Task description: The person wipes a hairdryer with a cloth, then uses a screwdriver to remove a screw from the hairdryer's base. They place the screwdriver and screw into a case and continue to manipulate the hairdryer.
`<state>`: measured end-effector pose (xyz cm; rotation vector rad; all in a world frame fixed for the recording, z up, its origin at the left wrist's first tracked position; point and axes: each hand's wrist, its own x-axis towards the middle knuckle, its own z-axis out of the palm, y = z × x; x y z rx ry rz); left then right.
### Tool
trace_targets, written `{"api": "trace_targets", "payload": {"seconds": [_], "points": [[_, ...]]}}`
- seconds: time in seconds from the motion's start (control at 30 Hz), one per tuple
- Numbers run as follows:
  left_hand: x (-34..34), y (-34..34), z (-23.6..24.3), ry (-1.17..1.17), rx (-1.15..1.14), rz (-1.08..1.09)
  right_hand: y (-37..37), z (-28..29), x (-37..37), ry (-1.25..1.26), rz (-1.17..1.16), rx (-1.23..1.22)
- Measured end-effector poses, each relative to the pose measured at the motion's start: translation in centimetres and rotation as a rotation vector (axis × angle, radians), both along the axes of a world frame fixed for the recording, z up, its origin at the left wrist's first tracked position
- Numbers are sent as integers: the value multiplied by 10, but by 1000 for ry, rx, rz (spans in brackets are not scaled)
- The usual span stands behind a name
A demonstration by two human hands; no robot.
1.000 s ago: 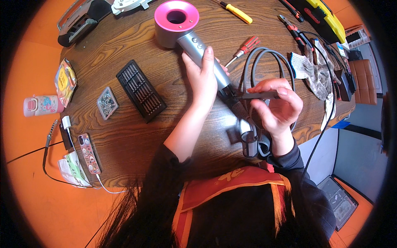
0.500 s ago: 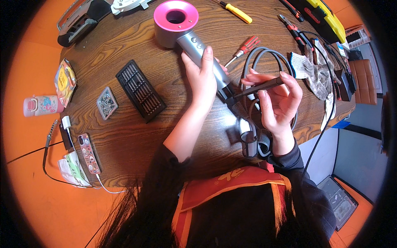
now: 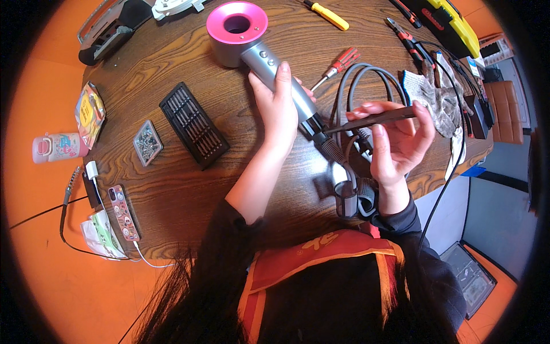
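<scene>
My left hand (image 3: 276, 109) is wrapped round the silver handle of a hair dryer (image 3: 266, 60), whose pink ring head points up and away at the top. At the handle's lower end a dark inner section shows, with the ribbed cord sleeve below it. My right hand (image 3: 395, 143) pinches a slim black pointed tool (image 3: 378, 118) between thumb and fingers. Its tip reaches the dark section at the handle's end; whether it touches is too small to tell. A grey cord (image 3: 344, 86) loops behind my right hand, and grey tube-like parts (image 3: 346, 199) lie below.
Left on the wooden table (image 3: 189, 189) are a black bit case (image 3: 195, 126) and a small tray of screws (image 3: 148, 143). A red screwdriver (image 3: 344, 62), a yellow-handled tool (image 3: 329, 16), pliers (image 3: 408, 43) and work gloves (image 3: 435, 97) lie beyond and right. A phone (image 3: 124, 213) is at the left edge.
The dryer has shifted slightly left. My right hand has moved a little right, and the black tool lies at a flatter angle, its tip still by the handle's end.
</scene>
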<state>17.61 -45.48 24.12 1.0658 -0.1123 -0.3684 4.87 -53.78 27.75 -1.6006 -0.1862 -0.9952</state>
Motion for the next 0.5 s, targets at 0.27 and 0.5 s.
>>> {"api": "trace_targets", "payload": {"seconds": [0.27,0.5], "points": [[0,1,3,15,-3,-15,3,8,4,-21,-171,97],[1,1,2,20,-22,-20,23,68,-33,-296,414,429]]}}
